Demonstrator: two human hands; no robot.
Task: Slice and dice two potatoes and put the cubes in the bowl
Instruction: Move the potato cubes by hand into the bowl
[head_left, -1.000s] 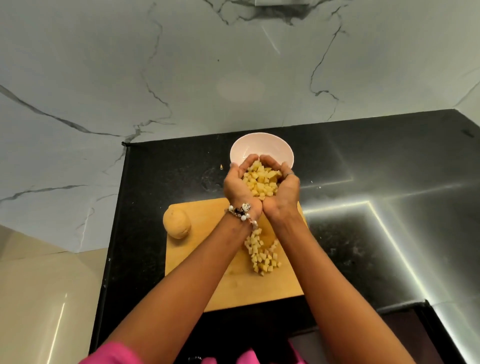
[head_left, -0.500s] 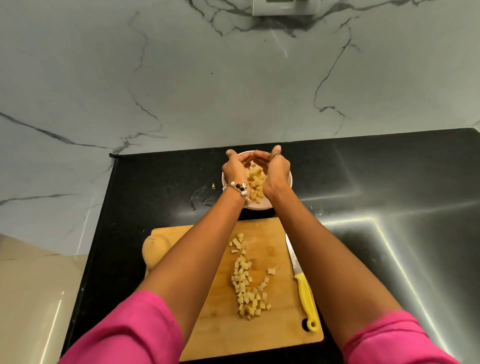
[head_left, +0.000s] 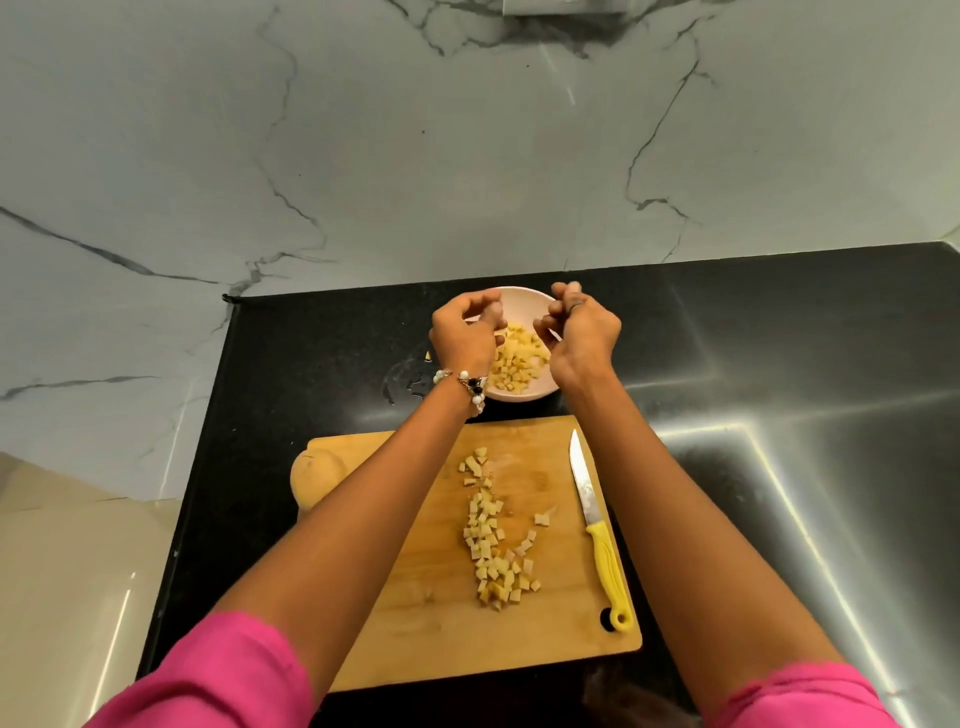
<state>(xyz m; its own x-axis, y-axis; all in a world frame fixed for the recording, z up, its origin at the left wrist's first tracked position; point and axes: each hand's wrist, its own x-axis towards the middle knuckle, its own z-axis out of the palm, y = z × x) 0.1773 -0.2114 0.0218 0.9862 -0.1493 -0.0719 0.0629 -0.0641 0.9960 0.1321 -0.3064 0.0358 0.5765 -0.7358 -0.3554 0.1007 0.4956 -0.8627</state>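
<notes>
A pale pink bowl (head_left: 521, 399) stands on the black counter behind the wooden cutting board (head_left: 415, 613). Yellow potato cubes (head_left: 518, 359) lie heaped in the bowl. My left hand (head_left: 460, 335) hovers over the bowl's left rim and my right hand (head_left: 586, 335) over its right rim. Both hang with fingers loosely curled downward, and I see nothing held in either. A loose trail of more potato cubes (head_left: 491, 530) runs down the middle of the board. A whole peeled potato (head_left: 311, 474) sits at the board's left edge, partly hidden by my left forearm.
A yellow-handled knife (head_left: 597, 525) lies along the board's right side, blade pointing away from me. One stray potato bit (head_left: 428, 356) and some wet marks lie on the black counter (head_left: 779, 467) left of the bowl. A marble wall rises behind.
My cupped hands carried a heap of cubes from over the board to the bowl, dropped them in, and have now parted, palms turned down. The view also tilted, showing the knife.
</notes>
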